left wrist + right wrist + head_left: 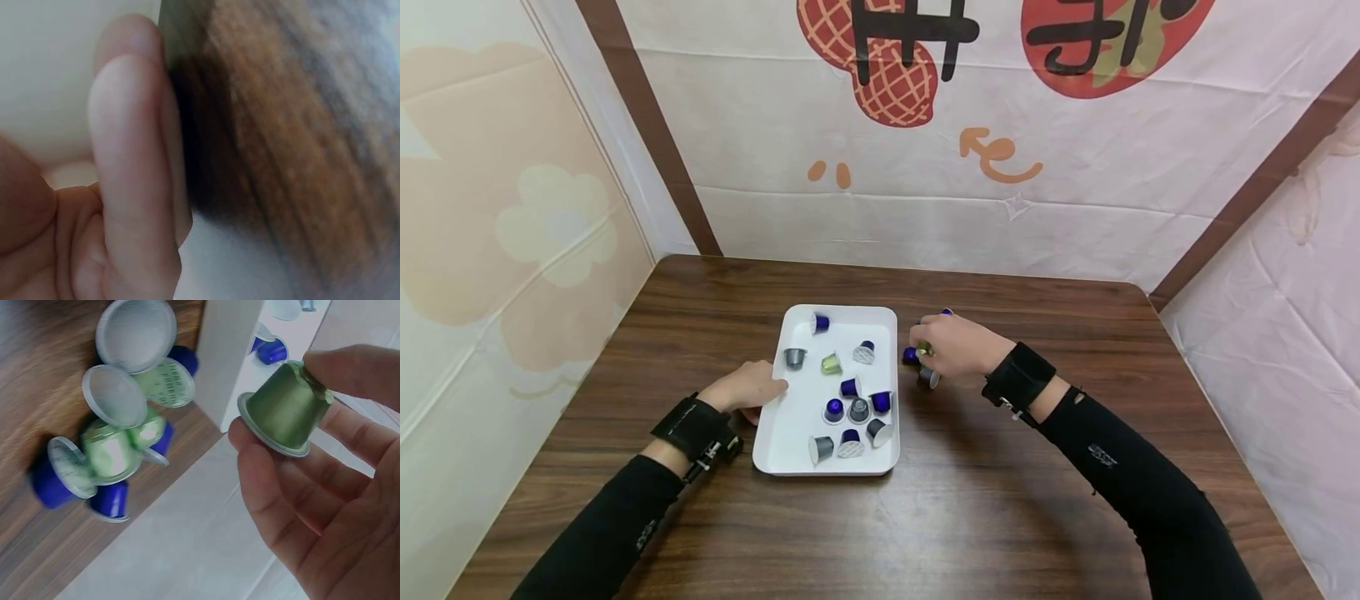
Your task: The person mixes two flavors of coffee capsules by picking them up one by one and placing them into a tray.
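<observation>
A green coffee capsule (284,409) is pinched between the thumb and fingers of my right hand (962,344), just right of the tray in the head view. Below that hand lies a cluster of loose capsules: a blue one (111,499), a green one (107,450) and several others, partly hidden by the hand in the head view. My left hand (743,390) grips the left rim of the white tray (786,460), thumb over the edge. On the tray lie several blue and grey capsules, such as a grey one (794,358), and one green capsule (831,363).
The brown wooden table (1000,517) runs under everything. Behind it hangs a printed white cloth (917,225), with more cloth at the left and right sides. In the right wrist view, the tray's side wall (228,362) stands beside the loose capsules.
</observation>
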The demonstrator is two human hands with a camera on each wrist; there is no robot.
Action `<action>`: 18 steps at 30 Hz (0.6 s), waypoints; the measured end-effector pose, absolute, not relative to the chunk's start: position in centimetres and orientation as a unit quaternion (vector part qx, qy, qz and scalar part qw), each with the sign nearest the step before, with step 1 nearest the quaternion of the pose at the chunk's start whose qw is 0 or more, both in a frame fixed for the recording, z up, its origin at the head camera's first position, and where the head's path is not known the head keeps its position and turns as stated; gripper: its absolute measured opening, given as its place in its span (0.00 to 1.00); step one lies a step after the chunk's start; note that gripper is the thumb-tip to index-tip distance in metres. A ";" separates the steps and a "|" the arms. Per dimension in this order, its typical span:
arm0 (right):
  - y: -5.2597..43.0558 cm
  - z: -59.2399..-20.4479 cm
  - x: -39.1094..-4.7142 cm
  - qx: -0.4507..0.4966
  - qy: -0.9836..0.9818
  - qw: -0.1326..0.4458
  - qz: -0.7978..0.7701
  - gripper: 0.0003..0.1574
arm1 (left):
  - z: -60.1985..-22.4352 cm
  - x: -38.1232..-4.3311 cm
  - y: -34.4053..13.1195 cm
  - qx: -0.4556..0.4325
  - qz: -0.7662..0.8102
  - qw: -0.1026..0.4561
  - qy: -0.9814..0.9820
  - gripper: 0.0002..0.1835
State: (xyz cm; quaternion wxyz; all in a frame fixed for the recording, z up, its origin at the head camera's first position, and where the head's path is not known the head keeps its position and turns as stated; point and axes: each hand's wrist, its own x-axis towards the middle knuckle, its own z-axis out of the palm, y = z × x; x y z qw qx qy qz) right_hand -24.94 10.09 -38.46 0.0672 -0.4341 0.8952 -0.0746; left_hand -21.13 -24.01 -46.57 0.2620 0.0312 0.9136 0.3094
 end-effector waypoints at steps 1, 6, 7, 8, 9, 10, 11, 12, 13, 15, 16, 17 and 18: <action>9.8 -38.4 -25.0 -0.438 0.894 0.064 -0.075 0.08 | -46.6 -21.1 -24.0 0.031 0.312 0.262 0.913 0.16; 8.1 -38.2 -25.7 -0.447 0.887 0.063 -0.094 0.10 | -46.5 -21.0 -24.1 0.030 0.320 0.259 0.911 0.16; 7.8 -38.3 -25.9 -0.446 0.887 0.065 -0.099 0.10 | -46.5 -21.0 -24.1 0.030 0.319 0.259 0.911 0.16; 7.6 -38.4 -26.1 -0.447 0.887 0.065 -0.101 0.10 | -46.5 -21.0 -24.1 0.031 0.318 0.259 0.912 0.15; 7.3 -38.5 -26.4 -0.447 0.886 0.065 -0.103 0.09 | -46.4 -21.0 -24.1 0.034 0.316 0.259 0.912 0.15; 7.0 -38.6 -26.6 -0.446 0.886 0.065 -0.106 0.10 | -46.4 -21.1 -24.1 0.036 0.314 0.258 0.913 0.15; 6.7 -38.8 -26.8 -0.445 0.887 0.067 -0.106 0.10 | -46.4 -21.1 -24.1 0.037 0.312 0.258 0.914 0.15; 6.4 -38.9 -27.0 -0.443 0.887 0.070 -0.106 0.11 | -46.4 -21.1 -24.1 0.038 0.310 0.257 0.914 0.15; 6.2 -39.1 -27.2 -0.442 0.888 0.073 -0.106 0.12 | -46.4 -21.0 -24.1 0.039 0.310 0.257 0.915 0.15; 5.6 -39.3 -27.6 -0.439 0.888 0.078 -0.107 0.13 | -46.3 -21.0 -24.1 0.038 0.310 0.258 0.914 0.15; 5.4 -39.5 -27.8 -0.437 0.889 0.081 -0.107 0.14 | -46.4 -21.0 -24.1 0.035 0.311 0.258 0.914 0.15; 5.2 -39.6 -27.9 -0.435 0.890 0.084 -0.106 0.14 | -46.4 -20.9 -24.0 0.037 0.313 0.259 0.913 0.15; 4.9 -39.7 -28.0 -0.432 0.892 0.086 -0.105 0.14 | -46.4 -20.9 -24.0 0.035 0.314 0.260 0.913 0.15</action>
